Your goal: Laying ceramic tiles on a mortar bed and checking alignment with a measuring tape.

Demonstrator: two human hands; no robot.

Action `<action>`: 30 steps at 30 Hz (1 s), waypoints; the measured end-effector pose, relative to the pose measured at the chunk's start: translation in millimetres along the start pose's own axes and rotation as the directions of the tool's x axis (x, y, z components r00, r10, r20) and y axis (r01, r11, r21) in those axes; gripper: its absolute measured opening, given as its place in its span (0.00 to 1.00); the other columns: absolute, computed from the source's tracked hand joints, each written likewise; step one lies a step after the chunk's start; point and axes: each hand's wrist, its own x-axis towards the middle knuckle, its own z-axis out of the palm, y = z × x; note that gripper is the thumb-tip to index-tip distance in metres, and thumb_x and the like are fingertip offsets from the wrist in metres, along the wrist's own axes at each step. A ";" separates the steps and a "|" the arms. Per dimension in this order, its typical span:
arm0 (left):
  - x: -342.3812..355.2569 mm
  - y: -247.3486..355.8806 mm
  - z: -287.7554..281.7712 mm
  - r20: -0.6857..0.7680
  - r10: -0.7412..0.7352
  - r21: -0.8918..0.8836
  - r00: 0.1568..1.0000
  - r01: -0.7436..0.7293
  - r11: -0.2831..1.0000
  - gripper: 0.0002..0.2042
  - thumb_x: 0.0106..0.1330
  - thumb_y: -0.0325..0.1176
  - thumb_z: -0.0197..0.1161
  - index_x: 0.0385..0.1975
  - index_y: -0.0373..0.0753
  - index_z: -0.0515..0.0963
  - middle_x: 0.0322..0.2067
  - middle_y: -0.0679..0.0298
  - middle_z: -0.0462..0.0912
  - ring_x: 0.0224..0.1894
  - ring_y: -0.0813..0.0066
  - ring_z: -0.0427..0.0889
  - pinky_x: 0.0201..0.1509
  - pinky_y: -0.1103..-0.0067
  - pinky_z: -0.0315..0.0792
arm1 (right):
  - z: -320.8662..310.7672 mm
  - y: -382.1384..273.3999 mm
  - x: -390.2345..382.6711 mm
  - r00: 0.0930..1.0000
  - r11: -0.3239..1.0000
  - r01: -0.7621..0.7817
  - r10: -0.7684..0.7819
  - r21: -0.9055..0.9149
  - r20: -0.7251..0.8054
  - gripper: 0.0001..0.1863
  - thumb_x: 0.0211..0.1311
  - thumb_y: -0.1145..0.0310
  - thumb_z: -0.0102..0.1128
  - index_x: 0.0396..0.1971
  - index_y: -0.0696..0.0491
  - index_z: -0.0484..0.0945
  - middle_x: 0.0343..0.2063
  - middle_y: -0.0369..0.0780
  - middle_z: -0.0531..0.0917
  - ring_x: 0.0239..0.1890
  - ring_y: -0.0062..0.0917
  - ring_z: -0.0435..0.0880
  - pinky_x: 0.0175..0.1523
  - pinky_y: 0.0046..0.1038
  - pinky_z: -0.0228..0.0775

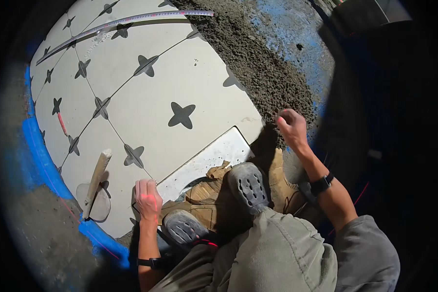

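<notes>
My left hand [148, 198] is closed at the near edge of the pale floor tiles [131, 131], fingers curled and pressed together; red laser light falls across its back. What it grips, if anything, is hidden. Over by the right tile edge, beside the grey mortar [270, 73], my right hand [292, 127] is raised with curled fingers, and whatever may be in it does not show. Between the hands lies a white, pitted piece [209, 163] with a curved cutout, along the tile edge. Dark four-petal shapes mark the tiles.
A wooden-handled tool [96, 185] with a pale round head rests on the tiles at the left. A long metal ruler [126, 20] crosses the far tiles. Blue coating [41, 151] borders the left side. Brown crumpled cardboard [204, 197] lies around my grey clogs [248, 187].
</notes>
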 end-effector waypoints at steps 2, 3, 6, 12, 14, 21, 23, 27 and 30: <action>2.2 2.6 -5.8 -0.001 -0.014 0.031 1.000 0.014 0.999 0.04 0.64 0.21 0.62 0.37 0.34 0.77 0.36 0.54 0.78 0.40 0.50 0.78 0.43 0.61 0.73 | -19.0 4.3 -18.0 0.999 0.997 -0.045 0.046 -0.064 0.017 0.09 0.60 0.73 0.65 0.40 0.59 0.83 0.28 0.40 0.85 0.30 0.22 0.83 0.39 0.27 0.76; 3.2 3.1 -7.7 0.004 -0.009 0.040 1.000 0.009 0.999 0.04 0.64 0.21 0.62 0.37 0.34 0.77 0.36 0.54 0.78 0.40 0.50 0.78 0.43 0.61 0.73 | -25.7 10.6 -24.1 0.999 0.997 -0.050 0.051 -0.054 0.017 0.09 0.60 0.73 0.65 0.40 0.59 0.83 0.28 0.40 0.85 0.30 0.22 0.83 0.39 0.27 0.76; 9.1 9.4 -15.5 -0.009 -0.061 -0.037 0.998 0.061 0.997 0.07 0.64 0.20 0.64 0.40 0.32 0.78 0.37 0.50 0.78 0.40 0.46 0.79 0.43 0.58 0.74 | -45.3 28.8 -35.8 0.993 0.955 0.074 -0.098 -0.289 -0.069 0.15 0.54 0.82 0.65 0.43 0.58 0.83 0.35 0.46 0.83 0.34 0.38 0.84 0.42 0.33 0.77; -15.7 7.4 -22.8 -0.164 -0.170 -0.084 0.972 0.158 0.984 0.07 0.64 0.19 0.66 0.33 0.29 0.73 0.32 0.46 0.73 0.36 0.41 0.74 0.39 0.56 0.69 | -59.9 27.9 -23.7 0.995 0.930 0.100 -0.094 -0.355 0.035 0.17 0.52 0.81 0.68 0.44 0.58 0.82 0.34 0.47 0.81 0.33 0.42 0.82 0.41 0.38 0.75; -22.2 5.6 -28.0 -0.200 -0.202 -0.040 0.959 0.198 0.979 0.11 0.61 0.19 0.69 0.29 0.30 0.69 0.29 0.48 0.70 0.34 0.43 0.72 0.36 0.56 0.65 | -59.1 12.4 -12.1 0.994 0.932 0.106 -0.093 -0.346 0.054 0.17 0.52 0.79 0.71 0.43 0.58 0.82 0.33 0.47 0.81 0.33 0.42 0.82 0.41 0.38 0.75; -73.2 -21.8 -30.1 -0.376 -0.257 0.077 0.890 0.307 0.949 0.22 0.62 0.20 0.71 0.15 0.40 0.61 0.14 0.56 0.66 0.19 0.48 0.70 0.27 0.57 0.62 | -42.7 -36.2 18.2 0.937 0.883 0.346 -0.344 -0.318 0.064 0.13 0.54 0.73 0.74 0.27 0.58 0.74 0.27 0.46 0.80 0.30 0.36 0.82 0.37 0.35 0.73; -89.4 -20.7 -30.9 -0.324 -0.446 -0.086 0.834 0.444 0.892 0.21 0.63 0.20 0.70 0.16 0.39 0.62 0.14 0.53 0.67 0.19 0.46 0.71 0.24 0.56 0.61 | -31.9 -55.0 22.9 0.966 0.948 0.259 -0.259 -0.185 0.024 0.11 0.56 0.74 0.72 0.27 0.58 0.75 0.22 0.45 0.80 0.25 0.35 0.81 0.34 0.34 0.73; -104.7 -21.1 -34.3 -0.321 -0.459 -0.019 0.829 0.479 0.878 0.17 0.67 0.21 0.66 0.19 0.37 0.65 0.15 0.51 0.67 0.21 0.42 0.75 0.25 0.55 0.64 | -22.4 -76.2 30.8 0.968 0.948 0.243 -0.224 -0.206 0.111 0.08 0.58 0.75 0.68 0.28 0.59 0.76 0.19 0.45 0.78 0.19 0.31 0.79 0.29 0.32 0.71; -103.3 -22.6 -32.5 -0.320 -0.468 -0.072 0.824 0.472 0.879 0.11 0.67 0.21 0.64 0.24 0.35 0.69 0.21 0.49 0.72 0.25 0.41 0.77 0.26 0.56 0.66 | -10.4 -79.4 51.1 0.928 0.912 0.370 -0.354 -0.177 0.116 0.07 0.59 0.72 0.69 0.31 0.58 0.80 0.19 0.48 0.79 0.21 0.37 0.82 0.30 0.35 0.73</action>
